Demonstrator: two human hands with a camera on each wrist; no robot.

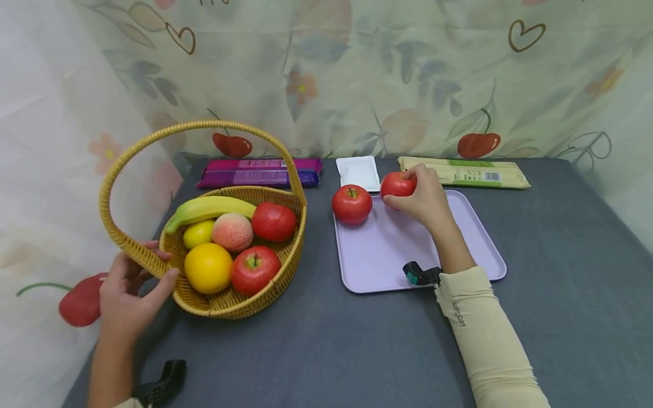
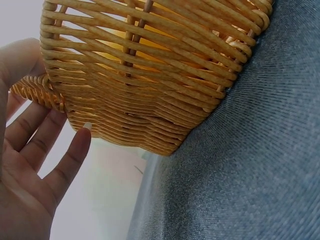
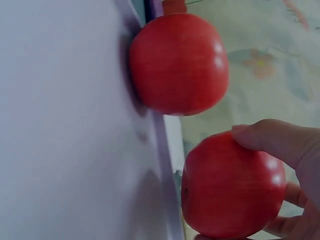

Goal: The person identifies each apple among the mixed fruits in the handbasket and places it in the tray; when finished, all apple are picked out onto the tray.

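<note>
My right hand [image 1: 425,198] grips a red apple [image 3: 232,187] between thumb and fingers over the far edge of the lilac tray [image 1: 393,266]. Another red apple [image 1: 352,204] sits at the tray's far left corner, close beside it. At the left, my left hand [image 1: 130,289] holds the wicker basket [image 2: 135,75] where the handle meets the rim, thumb in front and fingers behind. Inside the basket lie a banana [image 1: 211,208], a lemon [image 1: 199,233], a peach [image 1: 232,232], an orange [image 1: 207,268] and two red apples, one nearer [image 1: 255,271] and one farther [image 1: 274,221].
Along the back of the grey table [image 1: 331,351] lie a purple packet [image 1: 255,173], a white packet [image 1: 358,173] and a pale yellow-green packet [image 1: 479,173]. A patterned curtain [image 1: 357,85] hangs behind them. The basket's tall handle [image 1: 204,126] arches over the fruit.
</note>
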